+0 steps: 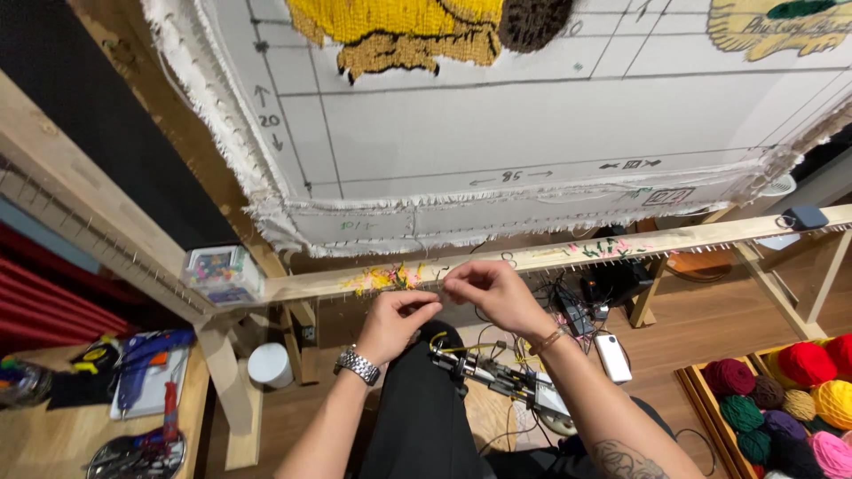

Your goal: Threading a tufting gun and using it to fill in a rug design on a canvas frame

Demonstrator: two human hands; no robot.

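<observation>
Below the stretched white cloth (532, 133), both hands, left hand (397, 321) and right hand (493, 293), pinch a thin yarn strand (441, 286) between fingertips, just before the wooden frame bar (568, 255).

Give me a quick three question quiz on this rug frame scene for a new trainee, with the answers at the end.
1. True or false: the left hand and right hand are pinched close together just below the wooden frame bar.
2. Multiple choice: the balls of yarn sit A) at the lower right in a wooden tray, B) on the white cloth, C) on the left bench.
3. Fill in: the left wrist wears a metal ____.

Key: 1 true; 2 A; 3 watch. What the fingers pinch is too fine to make out.
</observation>
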